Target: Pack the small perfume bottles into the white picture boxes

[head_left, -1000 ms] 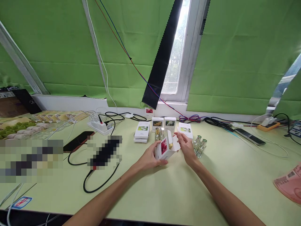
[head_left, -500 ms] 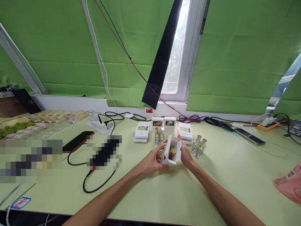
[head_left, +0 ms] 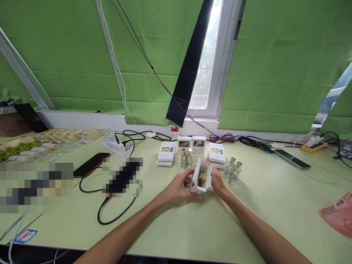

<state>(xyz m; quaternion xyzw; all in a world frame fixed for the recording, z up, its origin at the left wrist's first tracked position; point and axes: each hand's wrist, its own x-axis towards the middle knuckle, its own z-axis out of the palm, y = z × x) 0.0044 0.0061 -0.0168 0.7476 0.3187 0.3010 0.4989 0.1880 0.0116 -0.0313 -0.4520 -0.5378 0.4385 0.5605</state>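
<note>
A small white carton with its top flaps raised is tilted toward me, low over the table. Inside it sits a gold-capped glass bottle. My left hand is wrapped around the carton's left side, thumb along the near lower edge. At the right side, my right hand grips the carton, with its fingertips partly hidden behind the flap. Just beyond stand a gold-capped bottle and a silver-capped bottle. Two clear bottles stand to the right of my right hand.
Flat white cartons lie in a left stack and a right stack. Two upright printed cartons stand between them. A power strip, a phone and cables are leftward. Another phone and a pink banknote lie rightward.
Almost nothing differs. Both hands keep hold of the carton in about the same place, with only a very slight shift.
</note>
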